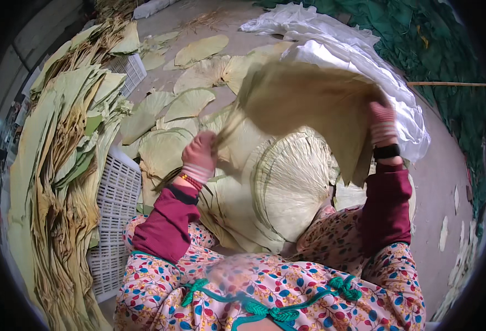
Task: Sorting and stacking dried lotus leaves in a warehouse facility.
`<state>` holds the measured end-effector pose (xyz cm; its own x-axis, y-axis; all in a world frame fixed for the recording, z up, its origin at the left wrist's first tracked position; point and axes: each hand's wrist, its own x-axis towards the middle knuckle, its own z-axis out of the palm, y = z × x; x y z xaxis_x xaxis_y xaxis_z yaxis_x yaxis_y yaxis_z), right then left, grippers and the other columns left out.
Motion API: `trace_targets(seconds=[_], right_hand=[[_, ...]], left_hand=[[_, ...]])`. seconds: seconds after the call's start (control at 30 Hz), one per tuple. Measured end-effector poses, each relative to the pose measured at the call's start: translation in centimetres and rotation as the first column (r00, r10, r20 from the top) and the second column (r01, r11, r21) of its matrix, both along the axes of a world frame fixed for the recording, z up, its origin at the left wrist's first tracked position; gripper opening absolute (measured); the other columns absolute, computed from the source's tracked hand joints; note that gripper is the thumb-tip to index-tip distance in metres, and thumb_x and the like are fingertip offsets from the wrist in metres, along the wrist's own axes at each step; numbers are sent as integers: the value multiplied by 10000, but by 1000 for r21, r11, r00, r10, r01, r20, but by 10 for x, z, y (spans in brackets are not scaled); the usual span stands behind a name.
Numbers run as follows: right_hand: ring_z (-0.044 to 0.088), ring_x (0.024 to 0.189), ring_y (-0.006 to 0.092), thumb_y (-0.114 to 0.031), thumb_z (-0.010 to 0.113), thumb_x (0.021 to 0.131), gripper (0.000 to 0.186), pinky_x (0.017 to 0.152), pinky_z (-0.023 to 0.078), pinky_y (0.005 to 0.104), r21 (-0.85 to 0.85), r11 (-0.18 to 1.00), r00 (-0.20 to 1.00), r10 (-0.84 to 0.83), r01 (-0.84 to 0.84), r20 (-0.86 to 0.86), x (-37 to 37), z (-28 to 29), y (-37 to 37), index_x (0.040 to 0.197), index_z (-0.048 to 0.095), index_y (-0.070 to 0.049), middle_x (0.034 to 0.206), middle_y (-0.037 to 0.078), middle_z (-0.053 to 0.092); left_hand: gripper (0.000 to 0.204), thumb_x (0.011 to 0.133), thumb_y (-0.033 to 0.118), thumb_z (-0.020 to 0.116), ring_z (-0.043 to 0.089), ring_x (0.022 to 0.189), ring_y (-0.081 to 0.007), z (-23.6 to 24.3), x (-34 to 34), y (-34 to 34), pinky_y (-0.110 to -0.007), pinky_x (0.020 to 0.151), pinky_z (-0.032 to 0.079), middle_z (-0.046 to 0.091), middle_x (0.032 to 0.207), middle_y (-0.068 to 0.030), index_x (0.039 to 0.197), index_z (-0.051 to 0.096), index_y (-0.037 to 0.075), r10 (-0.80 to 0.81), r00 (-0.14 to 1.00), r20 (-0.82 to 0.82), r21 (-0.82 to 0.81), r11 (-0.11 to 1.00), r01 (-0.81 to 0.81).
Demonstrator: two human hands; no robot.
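Note:
A large dried lotus leaf [309, 99], olive-brown and blurred by motion, is stretched in the air between my two gloved hands. My left hand [200, 151] is closed on the leaf's left edge, which bunches into folds there. At the other side my right hand [382, 118] grips the right edge, and part of the leaf droops below it. Underneath, a pile of pale green, folded lotus leaves [295, 185] lies between my legs, its ribs fanning outward. The raised leaf hides the far part of this pile.
To my left, white plastic crates [116, 204] carry a tall heap of dried leaves [61, 165]. More flat leaves [190, 105] are spread over the floor ahead. White plastic sheeting [331, 49] lies at the far right, with green netting [447, 60] and a thin stick [447, 84] beyond.

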<state>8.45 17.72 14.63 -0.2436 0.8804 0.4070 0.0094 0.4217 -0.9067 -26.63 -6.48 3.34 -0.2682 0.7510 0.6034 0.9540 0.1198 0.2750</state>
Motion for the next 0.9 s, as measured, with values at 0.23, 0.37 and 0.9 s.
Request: trace_targets(seconds=[0.23, 0.37, 0.9], right_hand=[[555, 932, 156, 31, 545, 808, 303, 827, 441, 260, 369, 929, 981, 51, 23, -190, -51, 7, -57, 1110, 520, 11, 1025, 81, 590], [565, 878, 168, -37, 492, 849, 184, 834, 417, 282, -29, 819, 716, 484, -574, -502, -110, -36, -101, 1001, 579, 21, 984, 91, 599], [572, 894, 292, -198, 522, 795, 302, 767, 448, 338, -524, 665, 547, 743, -532, 386, -125, -256, -246, 1079, 540, -98, 941, 131, 606]], left_hand=[[123, 714, 145, 514, 550, 832, -220, -109, 47, -64, -345, 686, 458, 547, 852, -56, 834, 534, 129, -495, 850, -181, -404, 825, 395], [174, 676, 187, 531, 542, 816, -216, -121, 60, -79, -345, 684, 466, 525, 848, -46, 845, 501, 158, -607, 780, -153, -512, 724, 463], [300, 678, 204, 611, 528, 929, -261, -92, 77, -88, -370, 839, 425, 541, 1030, -96, 972, 572, 153, -532, 842, 88, -291, 795, 532]])
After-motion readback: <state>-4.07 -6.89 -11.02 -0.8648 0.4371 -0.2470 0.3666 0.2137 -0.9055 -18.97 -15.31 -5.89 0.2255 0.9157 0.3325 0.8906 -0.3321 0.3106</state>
